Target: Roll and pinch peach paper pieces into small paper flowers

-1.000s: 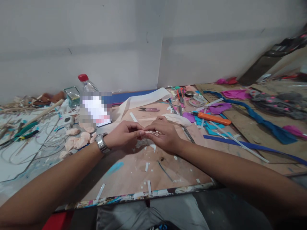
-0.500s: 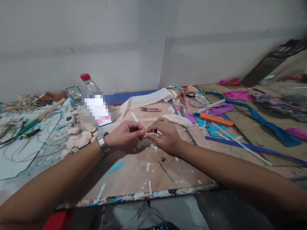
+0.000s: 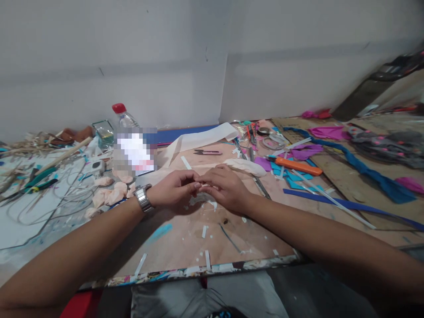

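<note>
Both hands together over a littered table

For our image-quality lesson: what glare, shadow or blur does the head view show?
Head view: bright screen washed out, blocky pixelation around it; head view: shadow beside the left forearm on the table; head view: grey bundle at far right smeared.

Both forearms are pointing inward; the left hand and the right hand meet, their fingers curled in a pinch.

No readable text or numbers (phone screen pixelated)
</note>
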`<move>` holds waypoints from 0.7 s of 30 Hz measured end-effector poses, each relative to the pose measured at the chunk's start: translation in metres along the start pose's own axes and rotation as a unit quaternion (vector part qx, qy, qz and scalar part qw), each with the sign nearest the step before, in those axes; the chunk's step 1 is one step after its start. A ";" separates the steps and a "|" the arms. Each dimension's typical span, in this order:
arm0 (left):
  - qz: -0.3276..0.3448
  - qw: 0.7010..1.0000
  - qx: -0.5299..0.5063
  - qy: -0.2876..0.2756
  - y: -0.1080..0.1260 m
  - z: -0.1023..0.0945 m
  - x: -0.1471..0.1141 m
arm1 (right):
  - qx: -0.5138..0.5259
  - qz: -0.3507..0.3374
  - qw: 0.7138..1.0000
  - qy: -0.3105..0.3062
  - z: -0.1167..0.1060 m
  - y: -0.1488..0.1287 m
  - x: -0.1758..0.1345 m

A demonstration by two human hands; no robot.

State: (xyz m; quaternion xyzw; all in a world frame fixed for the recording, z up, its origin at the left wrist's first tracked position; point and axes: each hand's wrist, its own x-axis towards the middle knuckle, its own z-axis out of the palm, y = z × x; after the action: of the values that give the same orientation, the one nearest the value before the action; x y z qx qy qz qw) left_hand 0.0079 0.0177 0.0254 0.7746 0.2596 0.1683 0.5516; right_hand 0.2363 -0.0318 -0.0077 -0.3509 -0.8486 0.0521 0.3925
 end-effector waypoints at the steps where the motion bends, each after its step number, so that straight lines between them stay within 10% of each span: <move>1: -0.001 1.000 -0.003 -0.003 0.000 0.001 0.000 | -0.008 -0.013 1.000 0.001 0.000 0.000 0.000; 21: -0.024 1.000 -0.020 0.000 -0.001 0.001 0.002 | 0.009 0.039 0.999 -0.007 0.000 -0.002 0.002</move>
State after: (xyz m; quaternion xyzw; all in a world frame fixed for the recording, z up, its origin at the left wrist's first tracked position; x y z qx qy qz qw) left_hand 0.0101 0.0181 0.0236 0.7572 0.2746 0.1607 0.5704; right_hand 0.2338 -0.0325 -0.0061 -0.3802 -0.8363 0.0770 0.3875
